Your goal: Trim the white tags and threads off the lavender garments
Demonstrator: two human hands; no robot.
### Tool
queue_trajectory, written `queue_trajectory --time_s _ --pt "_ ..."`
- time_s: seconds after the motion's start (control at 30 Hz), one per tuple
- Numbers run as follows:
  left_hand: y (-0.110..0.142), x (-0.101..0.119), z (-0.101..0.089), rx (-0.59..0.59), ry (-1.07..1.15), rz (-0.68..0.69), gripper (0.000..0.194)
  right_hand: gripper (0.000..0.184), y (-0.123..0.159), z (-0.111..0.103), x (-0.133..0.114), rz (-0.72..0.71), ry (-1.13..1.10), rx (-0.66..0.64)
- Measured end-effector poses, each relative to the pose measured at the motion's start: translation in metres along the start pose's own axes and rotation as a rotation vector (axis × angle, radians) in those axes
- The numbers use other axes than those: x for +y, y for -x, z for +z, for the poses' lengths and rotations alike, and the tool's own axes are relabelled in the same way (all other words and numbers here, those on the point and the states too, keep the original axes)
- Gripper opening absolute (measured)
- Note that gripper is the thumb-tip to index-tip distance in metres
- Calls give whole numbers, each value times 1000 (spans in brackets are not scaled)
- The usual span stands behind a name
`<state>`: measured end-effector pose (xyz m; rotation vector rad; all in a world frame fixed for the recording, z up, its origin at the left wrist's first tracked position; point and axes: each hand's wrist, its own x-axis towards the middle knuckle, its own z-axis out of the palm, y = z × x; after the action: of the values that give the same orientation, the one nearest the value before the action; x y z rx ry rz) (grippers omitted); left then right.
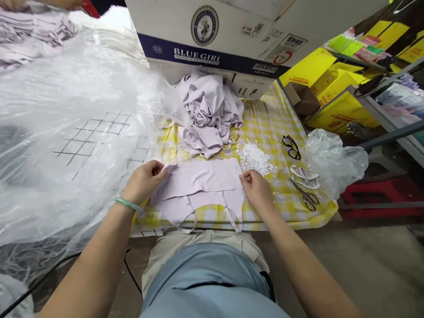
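Observation:
A pale lilac strappy top [202,176] lies spread out on the yellow checked tablecloth [285,212], its thin straps pointing toward my body. At its upper left edge my left hand [145,179], with a green bangle on the wrist, pinches the fabric. My right hand [257,187] pinches the garment's right edge between thumb and fingertips. Just beyond it sits a rumpled heap of lilac garments [212,101]. Close to my right hand is a pile of small white pieces [254,158].
Scissors [306,196], black glasses [291,147] and a fabric scrap [304,176] lie at right, beside a clear plastic bag [334,159]. A large carton [212,39] stands behind the heap. Plastic sheeting [82,101] covers the left. Another person's arm [53,3] shows at top left.

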<state>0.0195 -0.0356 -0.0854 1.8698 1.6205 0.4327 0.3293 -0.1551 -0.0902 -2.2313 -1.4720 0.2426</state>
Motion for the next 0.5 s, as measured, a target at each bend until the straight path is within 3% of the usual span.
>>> queue_trajectory --time_s 0.13,0.3,0.4,0.5 --pt "-6 9 -5 -51 4 -23 38 25 -29 14 -4 25 155 47" --pt "-8 9 -12 -144 34 -12 34 9 -40 18 -7 -106 59 12" --pt "-4 4 -15 -123 146 34 28 5 -33 14 -10 -123 -118 70" --pt "2 1 -15 -117 287 45 27 11 -23 11 -12 -37 -457 86"
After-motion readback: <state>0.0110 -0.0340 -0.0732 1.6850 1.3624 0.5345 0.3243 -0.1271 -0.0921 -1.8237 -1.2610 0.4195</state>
